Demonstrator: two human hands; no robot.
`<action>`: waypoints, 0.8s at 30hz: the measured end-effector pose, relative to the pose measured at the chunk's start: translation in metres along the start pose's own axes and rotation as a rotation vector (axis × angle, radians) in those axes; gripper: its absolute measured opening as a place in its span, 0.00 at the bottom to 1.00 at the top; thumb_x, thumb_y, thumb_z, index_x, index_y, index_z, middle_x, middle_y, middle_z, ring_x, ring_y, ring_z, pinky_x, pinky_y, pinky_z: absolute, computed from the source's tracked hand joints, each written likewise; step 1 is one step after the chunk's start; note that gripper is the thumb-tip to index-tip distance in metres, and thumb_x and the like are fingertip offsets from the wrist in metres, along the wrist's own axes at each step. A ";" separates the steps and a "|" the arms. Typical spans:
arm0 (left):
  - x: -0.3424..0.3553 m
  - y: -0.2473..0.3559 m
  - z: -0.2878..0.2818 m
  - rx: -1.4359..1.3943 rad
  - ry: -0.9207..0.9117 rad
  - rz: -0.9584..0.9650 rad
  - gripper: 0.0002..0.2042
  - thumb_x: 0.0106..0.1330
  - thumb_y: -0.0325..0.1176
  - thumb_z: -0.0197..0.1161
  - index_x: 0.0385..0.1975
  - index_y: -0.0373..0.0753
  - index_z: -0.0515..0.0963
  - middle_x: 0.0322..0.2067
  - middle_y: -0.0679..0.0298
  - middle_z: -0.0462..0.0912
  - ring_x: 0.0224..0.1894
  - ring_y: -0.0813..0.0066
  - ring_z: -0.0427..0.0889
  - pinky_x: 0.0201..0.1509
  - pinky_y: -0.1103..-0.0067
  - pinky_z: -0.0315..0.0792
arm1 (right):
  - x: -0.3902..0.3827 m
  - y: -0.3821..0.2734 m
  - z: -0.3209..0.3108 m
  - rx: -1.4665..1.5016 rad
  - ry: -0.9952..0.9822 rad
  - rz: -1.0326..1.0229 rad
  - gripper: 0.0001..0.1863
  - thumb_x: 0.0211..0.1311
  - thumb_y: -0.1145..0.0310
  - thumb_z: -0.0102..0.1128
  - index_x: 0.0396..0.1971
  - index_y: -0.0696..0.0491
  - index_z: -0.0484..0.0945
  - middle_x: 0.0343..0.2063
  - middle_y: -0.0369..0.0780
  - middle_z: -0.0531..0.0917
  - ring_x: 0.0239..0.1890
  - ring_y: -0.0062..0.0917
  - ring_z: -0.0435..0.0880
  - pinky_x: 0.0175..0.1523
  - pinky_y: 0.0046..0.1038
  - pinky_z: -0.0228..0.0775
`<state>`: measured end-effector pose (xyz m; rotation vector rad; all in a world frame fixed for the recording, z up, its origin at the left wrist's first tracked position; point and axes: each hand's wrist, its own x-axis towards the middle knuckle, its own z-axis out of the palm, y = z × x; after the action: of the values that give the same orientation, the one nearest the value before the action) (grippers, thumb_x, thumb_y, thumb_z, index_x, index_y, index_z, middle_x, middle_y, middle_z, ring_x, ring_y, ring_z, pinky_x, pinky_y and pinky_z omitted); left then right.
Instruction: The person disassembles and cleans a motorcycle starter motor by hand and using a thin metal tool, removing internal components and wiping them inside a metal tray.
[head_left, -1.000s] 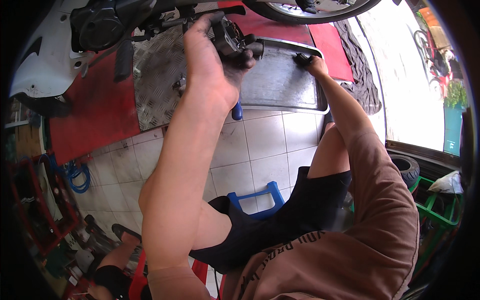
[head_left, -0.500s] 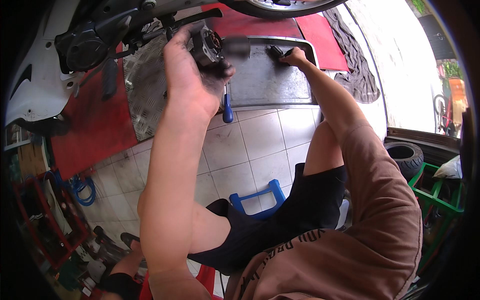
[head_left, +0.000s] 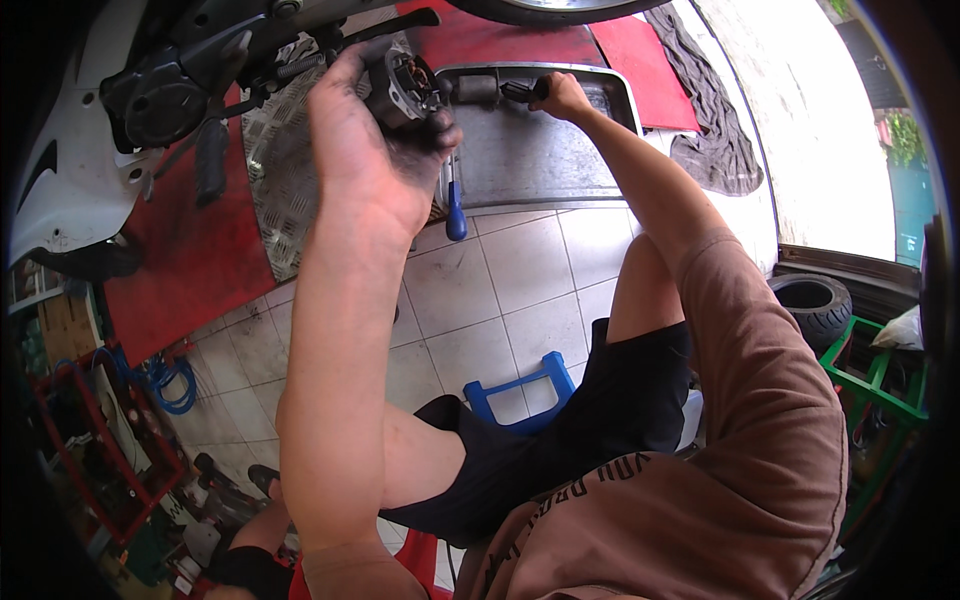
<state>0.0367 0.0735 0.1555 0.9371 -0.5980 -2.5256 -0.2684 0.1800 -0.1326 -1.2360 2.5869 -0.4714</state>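
My left hand point(head_left: 385, 130), palm up and blackened with grime, is closed around a round metal motor housing point(head_left: 395, 98) with copper-coloured parts showing inside its open end. Below that hand, a screwdriver with a blue handle point(head_left: 456, 215) pokes past the near edge of the metal tray point(head_left: 540, 165). A dark grey cylinder point(head_left: 475, 89) lies in the tray near its far left corner. Over the tray's far part, my right hand point(head_left: 563, 98) grips a dark, narrow part point(head_left: 518, 92), which points left toward the cylinder. Its exact kind is too dark to tell.
A motorbike point(head_left: 165, 105) stands at the upper left, its wheel point(head_left: 550, 10) beyond the tray. Red mats point(head_left: 190, 225) and a patterned metal plate point(head_left: 285, 160) lie around. A dark cloth point(head_left: 715, 160) is to the right. A blue stool point(head_left: 520, 395) stands near my legs; a tyre point(head_left: 812, 305) is farther right.
My right hand has moved left across the tray with the dark part. The grey cylinder, blurred before, now shows sharply in the tray. My left hand still holds the motor housing.
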 end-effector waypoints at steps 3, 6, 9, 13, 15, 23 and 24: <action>-0.001 0.002 -0.003 0.008 0.021 0.016 0.11 0.60 0.41 0.56 0.28 0.40 0.72 0.23 0.62 0.71 0.22 0.68 0.67 0.26 0.75 0.60 | 0.003 -0.017 0.000 0.016 -0.023 -0.021 0.21 0.36 0.57 0.75 0.28 0.56 0.81 0.30 0.48 0.83 0.38 0.42 0.82 0.45 0.37 0.74; 0.003 0.002 -0.005 0.000 0.027 0.016 0.12 0.60 0.42 0.55 0.27 0.40 0.71 0.22 0.61 0.72 0.21 0.68 0.68 0.25 0.74 0.60 | 0.007 -0.020 0.004 0.028 -0.001 -0.046 0.20 0.37 0.59 0.75 0.28 0.55 0.82 0.29 0.48 0.83 0.37 0.42 0.82 0.45 0.37 0.74; -0.002 0.002 -0.003 -0.015 0.012 0.011 0.10 0.61 0.40 0.55 0.29 0.38 0.72 0.24 0.63 0.71 0.23 0.68 0.66 0.27 0.76 0.59 | 0.011 -0.022 0.012 0.047 0.035 -0.067 0.18 0.37 0.61 0.74 0.29 0.55 0.82 0.29 0.47 0.84 0.36 0.41 0.83 0.44 0.37 0.74; -0.002 0.003 -0.005 -0.021 0.013 0.028 0.11 0.61 0.40 0.55 0.29 0.38 0.72 0.24 0.62 0.70 0.23 0.68 0.65 0.27 0.76 0.59 | 0.014 -0.029 0.019 0.058 0.033 -0.084 0.17 0.39 0.64 0.73 0.30 0.56 0.82 0.30 0.48 0.84 0.37 0.42 0.83 0.45 0.38 0.74; -0.002 0.004 -0.006 -0.015 0.017 0.035 0.11 0.61 0.40 0.55 0.29 0.38 0.72 0.24 0.62 0.71 0.23 0.69 0.65 0.27 0.76 0.59 | 0.014 -0.029 0.020 0.070 0.046 -0.120 0.16 0.39 0.66 0.73 0.29 0.56 0.82 0.30 0.49 0.84 0.37 0.42 0.83 0.45 0.38 0.74; 0.010 -0.007 -0.003 0.089 0.017 0.030 0.11 0.60 0.41 0.57 0.29 0.39 0.73 0.23 0.61 0.73 0.23 0.68 0.68 0.27 0.75 0.61 | 0.018 -0.022 0.005 -0.108 -0.104 -0.220 0.18 0.38 0.63 0.74 0.28 0.59 0.81 0.28 0.50 0.83 0.38 0.44 0.82 0.45 0.38 0.75; 0.011 -0.007 0.000 0.174 0.067 0.057 0.11 0.59 0.42 0.59 0.28 0.39 0.73 0.22 0.62 0.74 0.21 0.69 0.70 0.26 0.75 0.62 | 0.017 -0.033 0.002 -0.094 -0.125 -0.228 0.18 0.38 0.62 0.74 0.28 0.59 0.81 0.28 0.50 0.83 0.38 0.43 0.82 0.45 0.38 0.75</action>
<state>0.0280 0.0743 0.1461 1.0446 -0.8228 -2.4117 -0.2544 0.1471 -0.1231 -1.5497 2.4005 -0.3047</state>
